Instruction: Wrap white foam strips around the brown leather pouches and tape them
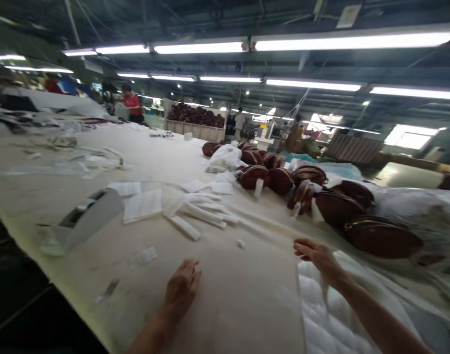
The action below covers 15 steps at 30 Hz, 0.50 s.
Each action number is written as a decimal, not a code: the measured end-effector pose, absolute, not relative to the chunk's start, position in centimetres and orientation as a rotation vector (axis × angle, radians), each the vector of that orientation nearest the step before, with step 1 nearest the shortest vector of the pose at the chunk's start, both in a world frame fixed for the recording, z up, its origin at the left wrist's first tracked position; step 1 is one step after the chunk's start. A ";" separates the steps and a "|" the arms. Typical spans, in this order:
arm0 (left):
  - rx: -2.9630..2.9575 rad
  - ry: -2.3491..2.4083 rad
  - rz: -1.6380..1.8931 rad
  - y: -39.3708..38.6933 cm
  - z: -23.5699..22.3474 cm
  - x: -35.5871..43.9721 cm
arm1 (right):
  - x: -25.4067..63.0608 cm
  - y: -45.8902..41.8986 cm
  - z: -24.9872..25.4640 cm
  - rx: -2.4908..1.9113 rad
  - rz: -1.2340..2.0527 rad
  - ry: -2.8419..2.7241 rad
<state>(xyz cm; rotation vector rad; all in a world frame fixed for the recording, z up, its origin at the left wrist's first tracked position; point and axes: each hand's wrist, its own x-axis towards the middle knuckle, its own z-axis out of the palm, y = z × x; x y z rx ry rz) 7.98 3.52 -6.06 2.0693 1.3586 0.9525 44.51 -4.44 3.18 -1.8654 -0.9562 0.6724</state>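
Note:
My left hand (181, 289) lies on the cream table top (225, 300) near its front edge, fingers stretched out and holding nothing. My right hand (315, 255) hovers at the edge of a pile of white padded sheets (328, 319), fingers curled loosely, and I see nothing in them. A row of dark red-brown zipped pouches (379, 238) lies just beyond the right hand and runs back along the table. Folded white paper strips (195, 211) lie ahead of the left hand.
A grey tape dispenser (80, 221) sits at the left front. White paper sheets (141, 204) lie beside it. A white plastic bag (225, 158) rests further back. A person in red (132, 104) stands far off. A rack of brown pouches (195, 118) stands behind.

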 end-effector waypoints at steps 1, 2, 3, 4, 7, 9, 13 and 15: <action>2.064 1.378 0.935 4.1 -6.0 8.5 | 42.7 -2.4 2.9 -1.886 0.678 -1.099; 2.057 1.389 0.917 4.6 -6.0 8.9 | 41.1 -0.6 2.5 -1.904 0.653 -1.238; 2.049 1.389 0.906 4.9 -6.1 9.2 | 39.8 1.2 2.2 -1.919 0.610 -1.355; 2.039 1.385 0.905 5.1 -6.4 9.4 | 38.8 2.8 1.8 -1.935 0.557 -1.438; 2.027 1.365 0.949 5.2 -7.9 9.4 | 38.2 7.4 0.8 -2.012 0.397 -1.456; 2.044 1.356 1.003 5.4 -9.1 9.0 | 39.8 9.6 0.1 -2.093 0.285 -1.352; 2.169 1.241 1.066 6.6 -11.4 8.0 | 45.6 11.4 -0.3 -2.256 -0.001 -1.042; 2.289 1.124 1.104 7.2 -12.3 7.5 | 48.5 11.4 0.1 -2.296 -0.145 -0.868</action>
